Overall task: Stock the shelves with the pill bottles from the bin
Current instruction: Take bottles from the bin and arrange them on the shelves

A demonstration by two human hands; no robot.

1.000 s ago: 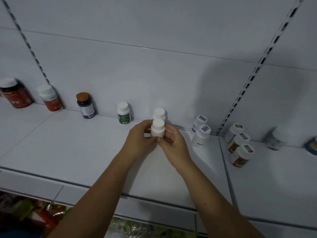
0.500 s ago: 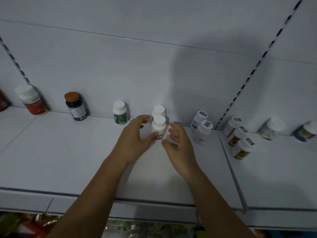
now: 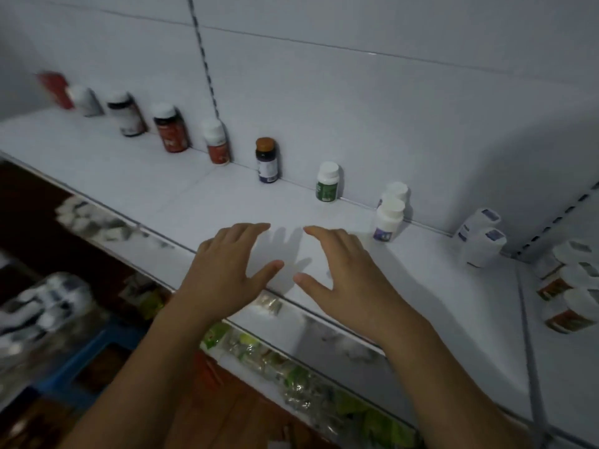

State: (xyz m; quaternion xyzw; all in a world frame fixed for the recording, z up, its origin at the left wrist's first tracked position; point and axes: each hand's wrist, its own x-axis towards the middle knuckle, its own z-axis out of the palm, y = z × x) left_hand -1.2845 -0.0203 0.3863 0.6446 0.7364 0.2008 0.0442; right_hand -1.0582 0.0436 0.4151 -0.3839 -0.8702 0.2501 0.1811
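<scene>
- The left hand (image 3: 223, 273) cupped the white bottle (image 3: 389, 218) half a second ago. It now hangs back over the front of the shelf (image 3: 155, 183), fingers straight and spread, holding nothing.
- The right hand (image 3: 350, 277) has let go too. It is drawn back beside the left, fingers loose and empty.
- The white bottle stands upright on its own to the right of both hands and apart from them. It is directly in front of its twin (image 3: 396, 191), which is at the back wall. Whether the two touch is not clear.
- Judged from this, that bottle is stocked, and the likely next step is a trip back to the bin for another.
- The view has swung left, so more of the back row shows: red bottles (image 3: 170, 128), a brown-capped one (image 3: 267, 160) and a green one (image 3: 328, 182).
- The bottles at the far left are smeared by blur, and their labels cannot be read.
- A blue container (image 3: 81, 351) at lower left is blurred. It may be the bin, but that cannot be told.
- The packets (image 3: 291, 377) below the shelf are only a green blur.
- The orange-labelled bottles (image 3: 567, 315) at the far right are blurred and cut by the frame edge.
</scene>
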